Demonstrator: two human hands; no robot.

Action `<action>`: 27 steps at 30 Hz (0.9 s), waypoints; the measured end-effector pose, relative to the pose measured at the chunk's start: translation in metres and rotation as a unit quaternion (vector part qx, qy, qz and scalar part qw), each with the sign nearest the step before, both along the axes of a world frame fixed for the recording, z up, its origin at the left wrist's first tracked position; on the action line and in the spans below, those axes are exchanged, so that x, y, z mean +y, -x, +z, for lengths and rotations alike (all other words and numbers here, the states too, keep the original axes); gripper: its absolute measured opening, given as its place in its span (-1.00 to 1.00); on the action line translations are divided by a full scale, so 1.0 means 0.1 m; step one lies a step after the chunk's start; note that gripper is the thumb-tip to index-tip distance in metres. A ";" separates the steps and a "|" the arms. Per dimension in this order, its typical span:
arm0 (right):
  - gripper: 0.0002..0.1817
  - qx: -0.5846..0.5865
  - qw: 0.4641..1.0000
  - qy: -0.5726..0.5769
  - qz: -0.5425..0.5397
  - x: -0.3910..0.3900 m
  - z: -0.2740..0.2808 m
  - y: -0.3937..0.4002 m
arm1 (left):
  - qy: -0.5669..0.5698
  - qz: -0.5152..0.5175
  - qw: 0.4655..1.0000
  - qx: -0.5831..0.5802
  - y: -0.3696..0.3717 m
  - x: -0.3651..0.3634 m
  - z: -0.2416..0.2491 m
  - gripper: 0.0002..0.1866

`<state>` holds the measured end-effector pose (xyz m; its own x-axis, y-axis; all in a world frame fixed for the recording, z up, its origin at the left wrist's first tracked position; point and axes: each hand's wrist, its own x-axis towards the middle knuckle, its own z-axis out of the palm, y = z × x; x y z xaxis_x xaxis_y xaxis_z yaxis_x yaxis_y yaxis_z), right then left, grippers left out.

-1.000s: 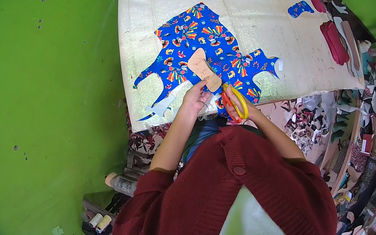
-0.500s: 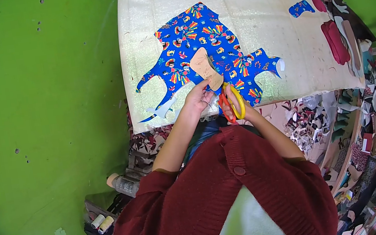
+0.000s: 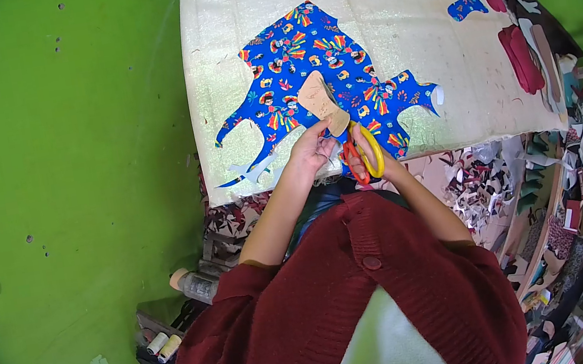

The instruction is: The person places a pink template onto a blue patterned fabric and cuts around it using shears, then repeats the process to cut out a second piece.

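A blue printed fabric with colourful figures and cut, irregular edges lies on the pale table. On top of it rests a tan pattern template, narrow in the middle, with faint writing. My left hand pinches the template's lower end with the fabric beneath. Close on its right, my right hand is closed round scissors with one red and one yellow handle. The blades point toward the template's lower edge, and are mostly hidden by fabric and fingers.
A small blue printed piece lies at the table's right. Maroon cut pieces are stacked along that edge. Fabric scraps crowd below the table. A bottle and thread spools stand at lower left.
The view has shifted slightly. My right hand and the scissors sit a touch higher and further right; my left hand keeps its pinch on the template.
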<state>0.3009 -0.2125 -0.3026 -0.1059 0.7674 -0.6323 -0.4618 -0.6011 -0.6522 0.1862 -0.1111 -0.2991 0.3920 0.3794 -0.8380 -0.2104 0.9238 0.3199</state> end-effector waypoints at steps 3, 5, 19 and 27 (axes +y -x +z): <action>-0.38 -0.018 0.999 -0.012 -0.024 0.02 0.09 0.04 | 0.009 0.002 1.000 -0.010 -0.01 0.01 0.06 -0.74; -0.39 -0.023 0.999 -0.011 -0.035 0.01 0.11 0.08 | 0.005 0.008 1.000 -0.026 0.00 -0.01 0.08 -0.75; -0.32 0.011 0.994 0.013 -0.112 0.08 -0.08 0.25 | 0.045 0.045 0.995 -0.071 -0.05 -0.01 0.09 -0.80; -0.41 0.118 0.987 0.041 -0.099 0.15 -0.11 0.16 | 0.054 0.083 0.992 -0.077 -0.12 -0.03 0.20 -0.82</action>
<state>0.2852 -0.1980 -0.3133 -0.1114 0.7356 -0.6682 -0.7089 -0.5300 -0.4653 0.1977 -0.1145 -0.2790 0.4577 0.3613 -0.8124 -0.4017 0.8992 0.1736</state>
